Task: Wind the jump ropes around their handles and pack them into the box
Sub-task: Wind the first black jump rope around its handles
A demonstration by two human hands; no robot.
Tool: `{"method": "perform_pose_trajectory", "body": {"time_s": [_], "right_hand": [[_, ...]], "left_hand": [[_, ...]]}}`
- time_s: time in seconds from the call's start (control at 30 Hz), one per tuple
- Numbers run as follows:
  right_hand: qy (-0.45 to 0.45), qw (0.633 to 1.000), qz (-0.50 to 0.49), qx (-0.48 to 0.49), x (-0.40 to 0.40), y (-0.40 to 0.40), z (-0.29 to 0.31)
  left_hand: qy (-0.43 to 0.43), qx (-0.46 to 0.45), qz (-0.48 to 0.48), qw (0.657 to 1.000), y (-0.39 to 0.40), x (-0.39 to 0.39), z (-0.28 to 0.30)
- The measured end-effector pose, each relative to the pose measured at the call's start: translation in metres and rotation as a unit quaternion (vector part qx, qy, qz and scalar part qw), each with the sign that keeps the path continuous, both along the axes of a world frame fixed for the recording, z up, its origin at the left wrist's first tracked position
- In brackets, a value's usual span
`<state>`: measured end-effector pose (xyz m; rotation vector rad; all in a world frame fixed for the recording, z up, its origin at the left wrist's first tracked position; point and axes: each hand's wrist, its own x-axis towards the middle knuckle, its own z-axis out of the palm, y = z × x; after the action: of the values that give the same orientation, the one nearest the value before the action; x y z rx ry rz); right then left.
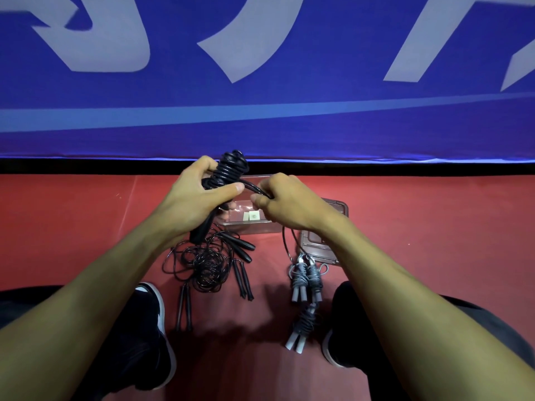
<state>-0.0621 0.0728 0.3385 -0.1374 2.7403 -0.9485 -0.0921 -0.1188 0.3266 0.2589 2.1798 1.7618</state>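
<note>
Nearest me, three wound grey ropes [307,280] and a loose black tangle [207,263] lie on the red floor [434,227]. Above them my left hand [191,202] clamps the black handles with their coil [230,169], while my right hand [285,205] pinches the rope's tail. I'd keep it taut, tuck the end under a turn, then reach for the clear box [246,227] just beyond.

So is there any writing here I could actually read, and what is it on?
Blue banner: huge pale strokes of lettering, cropped by the frame, so no whole word reads.
Small pale tags in the clear box: one shows a tiny round mark, too small to read.
Nothing readable on the ropes or handles.
</note>
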Motion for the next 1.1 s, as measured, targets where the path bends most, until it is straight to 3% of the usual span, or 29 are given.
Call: {"method": "perform_pose_trajectory", "body": {"time_s": [0.1,0.23,0.4,0.93,1.1], "right_hand": [[0.006,1.000,0.017,-0.016,0.001,-0.004,0.002],[0.015,0.999,0.018,-0.032,0.000,-0.005,0.003],[0.017,0.999,-0.001,-0.047,-0.001,-0.004,0.002],[0.021,0.998,0.045,-0.045,0.001,-0.007,0.002],[0.010,0.999,0.034,-0.013,-0.001,-0.006,-0.003]], "left_hand": [[0.039,-0.047,0.021,0.998,0.001,0.000,0.002],[0.021,-0.045,0.014,0.999,0.000,0.000,0.003],[-0.064,0.047,-0.035,0.996,0.003,0.002,0.005],[0.041,-0.029,-0.081,0.995,0.003,0.009,0.011],[0.032,-0.034,-0.030,0.998,0.003,0.006,0.008]]}}
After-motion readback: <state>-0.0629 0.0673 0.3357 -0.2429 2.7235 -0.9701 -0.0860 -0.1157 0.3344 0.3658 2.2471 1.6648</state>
